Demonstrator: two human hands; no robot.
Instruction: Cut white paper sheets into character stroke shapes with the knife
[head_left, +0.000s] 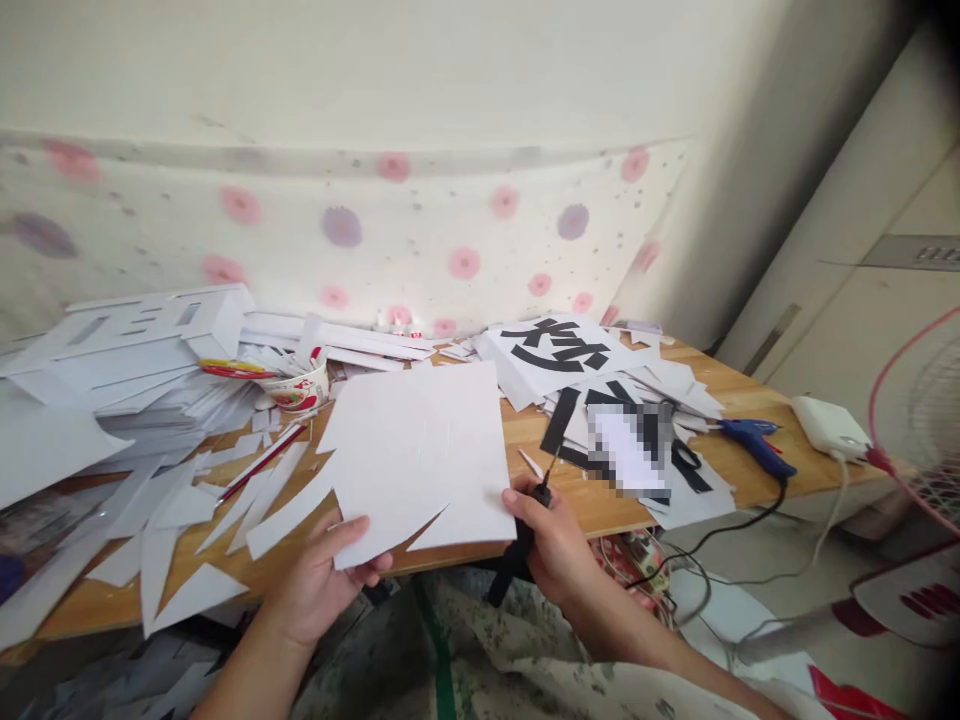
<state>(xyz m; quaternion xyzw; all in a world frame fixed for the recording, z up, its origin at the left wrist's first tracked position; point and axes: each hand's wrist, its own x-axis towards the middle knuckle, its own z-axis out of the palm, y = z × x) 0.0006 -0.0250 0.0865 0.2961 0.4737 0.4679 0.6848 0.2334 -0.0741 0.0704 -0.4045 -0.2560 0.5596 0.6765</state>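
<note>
A white sheet of board (pixel 427 440), with a slanting cut running in from its lower edge, is held up in front of me over the table. My left hand (pixel 330 570) pinches its lower left corner, thumb on top and fingers beneath. On the other side, my right hand (pixel 551 540) is closed around a black-handled tool (pixel 517 565) with a thin pointed metal tip that sticks up. The right thumb rests against the sheet's right edge. Near the left hand, a loose white strip (pixel 292 510) lies beside the sheet.
White offcuts (pixel 187 505) cover the wooden table's (pixel 600 515) left part, by a red pencil-like stick (pixel 262 462) and a paper tub (pixel 300 388). A white piece with a black character (pixel 559 345), black cutouts and a blue glue gun (pixel 757 445) lie right. A fan (pixel 922 430) stands far right.
</note>
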